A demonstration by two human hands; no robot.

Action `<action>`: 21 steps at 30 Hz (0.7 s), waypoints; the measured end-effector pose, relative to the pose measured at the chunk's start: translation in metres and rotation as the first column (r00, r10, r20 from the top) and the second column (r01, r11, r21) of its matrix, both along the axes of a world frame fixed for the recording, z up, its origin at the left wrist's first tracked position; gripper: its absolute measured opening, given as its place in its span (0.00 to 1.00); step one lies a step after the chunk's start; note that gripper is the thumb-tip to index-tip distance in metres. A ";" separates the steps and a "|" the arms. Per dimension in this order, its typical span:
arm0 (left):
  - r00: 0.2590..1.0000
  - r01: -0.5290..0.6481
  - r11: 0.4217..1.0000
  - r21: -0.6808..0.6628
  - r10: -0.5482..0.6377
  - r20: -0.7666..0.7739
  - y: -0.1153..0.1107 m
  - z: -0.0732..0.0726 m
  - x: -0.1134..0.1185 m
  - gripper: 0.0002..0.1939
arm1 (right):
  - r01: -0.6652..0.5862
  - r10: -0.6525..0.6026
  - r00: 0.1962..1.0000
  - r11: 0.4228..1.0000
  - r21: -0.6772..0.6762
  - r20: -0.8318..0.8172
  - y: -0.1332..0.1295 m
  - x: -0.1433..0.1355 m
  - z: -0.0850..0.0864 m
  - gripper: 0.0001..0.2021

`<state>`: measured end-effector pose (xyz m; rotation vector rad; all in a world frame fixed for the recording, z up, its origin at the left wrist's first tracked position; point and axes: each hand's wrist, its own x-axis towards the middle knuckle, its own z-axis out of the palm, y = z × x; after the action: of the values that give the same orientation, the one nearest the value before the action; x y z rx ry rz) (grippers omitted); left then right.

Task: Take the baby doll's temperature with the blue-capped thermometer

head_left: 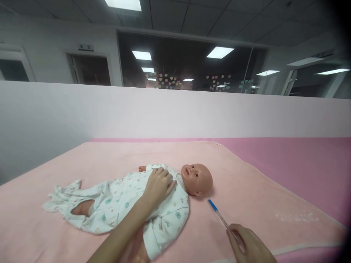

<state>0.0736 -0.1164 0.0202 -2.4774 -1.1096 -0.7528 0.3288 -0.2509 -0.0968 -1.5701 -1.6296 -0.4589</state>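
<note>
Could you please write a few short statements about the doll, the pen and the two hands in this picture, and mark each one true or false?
1. The left hand rests flat on the chest of the baby doll. True.
2. The right hand holds a red marker. False: it holds a pen with a blue cap.
3. The doll lies face down. False: it lies on its back, face up, head towards the right.
4. The doll wears a white patterned romper. True.
5. The doll lies on a green sheet. False: it lies on a light pink blanket.
6. The pen's capped tip points towards the doll's head. True.
</note>
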 end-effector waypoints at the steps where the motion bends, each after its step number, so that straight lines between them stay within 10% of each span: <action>1: 1.000 0.009 1.000 -0.013 -0.009 0.000 0.002 0.000 0.003 0.12 | -0.014 0.014 0.999 1.000 -0.007 0.045 0.004 0.001 -0.001 0.17; 13: 0.928 0.224 0.914 -0.338 -0.093 0.361 0.014 -0.008 -0.003 0.10 | 0.020 -0.016 0.994 0.999 -0.034 0.111 0.021 -0.005 0.000 0.18; 21: 0.888 0.258 0.893 -0.368 -0.069 0.455 0.012 -0.011 -0.004 0.09 | -0.179 0.178 0.984 0.981 0.077 0.019 0.036 -0.083 0.056 0.10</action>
<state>0.0699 -0.1042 0.0096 -2.8802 -1.3341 -1.2876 0.2459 -0.2148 -0.0407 -1.3523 -1.7230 -0.4314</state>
